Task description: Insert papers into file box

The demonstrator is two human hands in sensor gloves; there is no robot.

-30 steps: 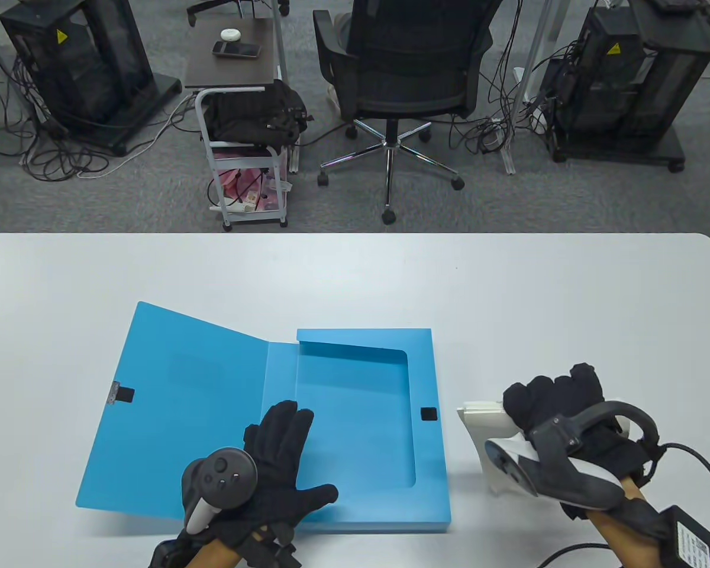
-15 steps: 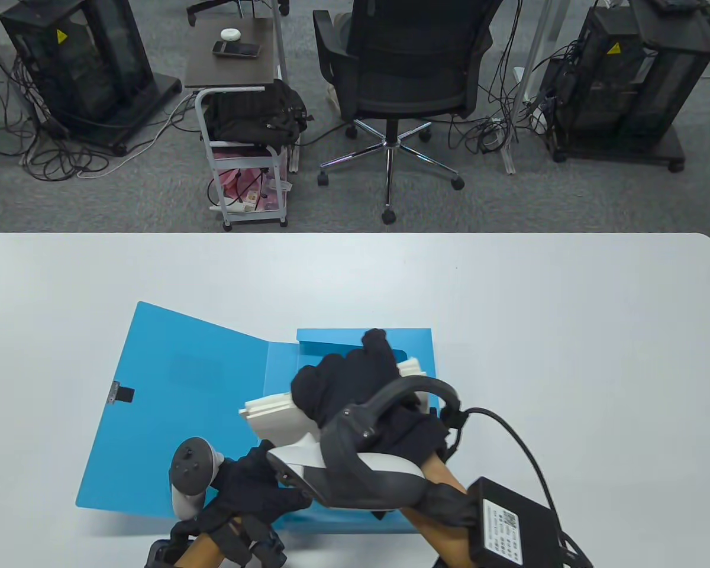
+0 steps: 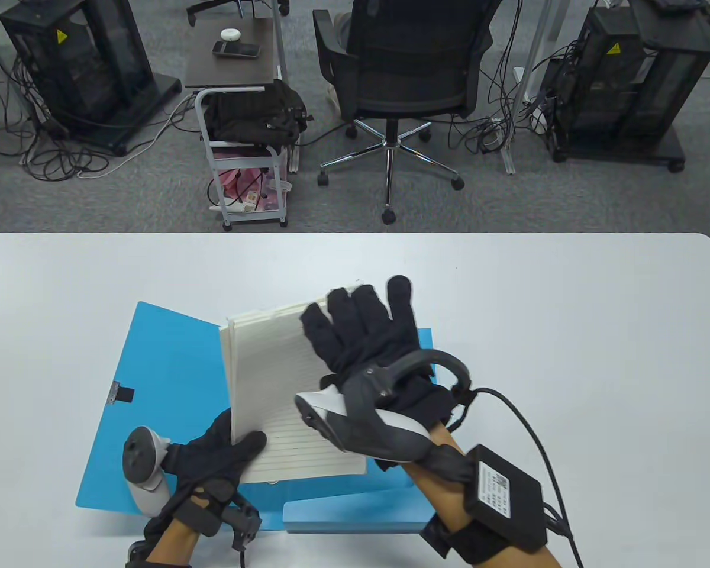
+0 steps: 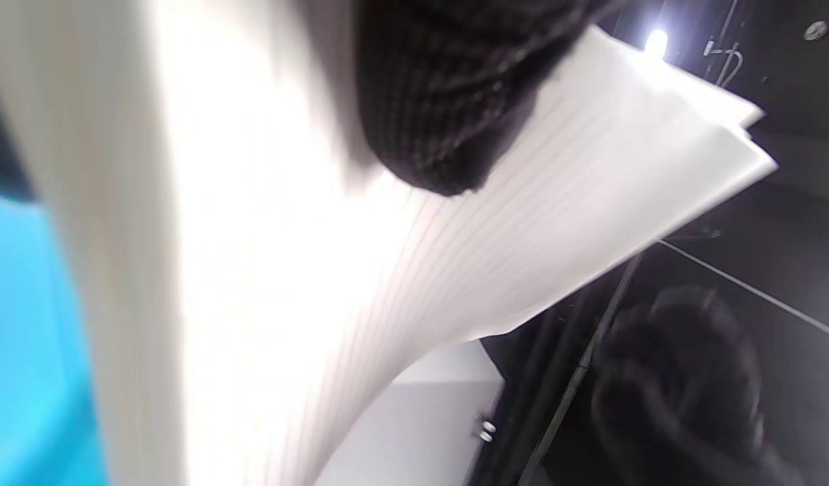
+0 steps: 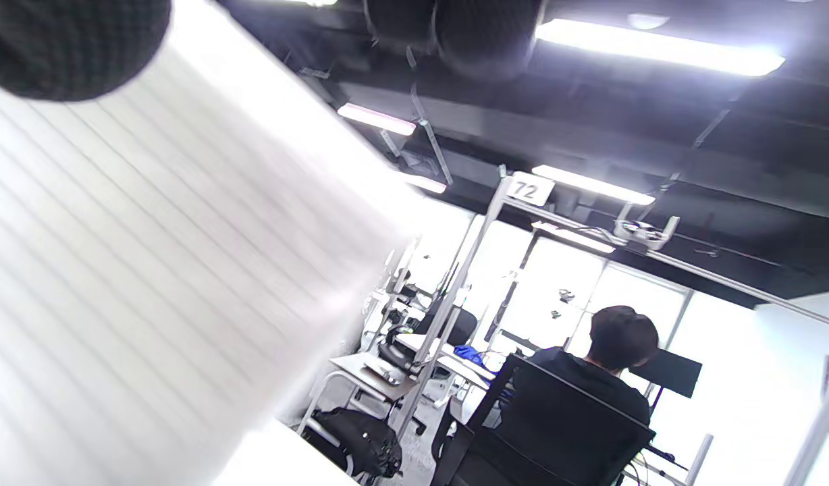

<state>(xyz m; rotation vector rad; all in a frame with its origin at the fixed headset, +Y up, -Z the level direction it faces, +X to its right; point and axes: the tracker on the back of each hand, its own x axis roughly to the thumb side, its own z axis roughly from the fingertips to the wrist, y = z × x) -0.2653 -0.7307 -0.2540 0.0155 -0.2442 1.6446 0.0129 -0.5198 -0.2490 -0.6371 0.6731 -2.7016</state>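
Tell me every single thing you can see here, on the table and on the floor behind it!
file box: one, bright blue, lying open on the table, lid flap to the left.
papers: one stack, white with ruled lines, held over the box.
table: one, white, across the lower half.
office chair: one, black, on the grey carpet behind the table.
cart: one, white frame with dark top, left of the chair, with a black bag on it.
equipment racks: two, black, far left and far right on the floor.
left hand: one, black glove, gripping the stack's near left corner.
right hand: one, black glove, fingers spread across the stack's right side.
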